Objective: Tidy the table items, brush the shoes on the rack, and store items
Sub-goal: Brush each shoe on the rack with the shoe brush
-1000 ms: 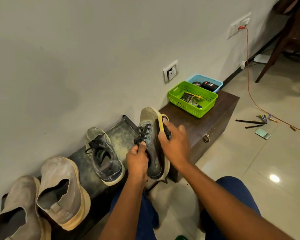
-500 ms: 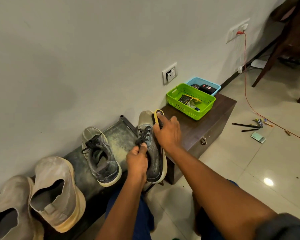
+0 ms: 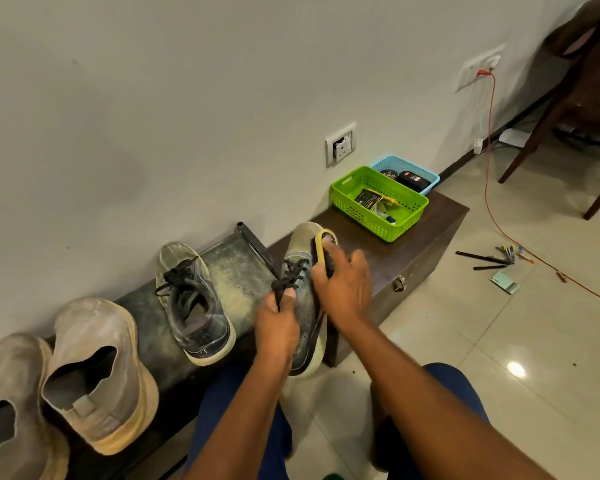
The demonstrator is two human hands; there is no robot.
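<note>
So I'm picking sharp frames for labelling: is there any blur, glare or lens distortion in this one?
Head view: the right hand holding the yellow-backed shoe brush is motion-blurred, while the lime-green plastic basket stays sharp; a lamp glare spot sits on the glossy floor tiles; the wide-angle lens stretches the forearms toward the bottom edge.

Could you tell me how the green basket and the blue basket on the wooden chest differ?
The green basket sits nearer the camera; the blue basket stands behind it, partly hidden, by the wall. The green basket holds a dark packet with yellow print and small items; the blue basket holds dark containers, at least one with a red label. Both are perforated plastic baskets resting on the wooden chest, side by side.
</note>
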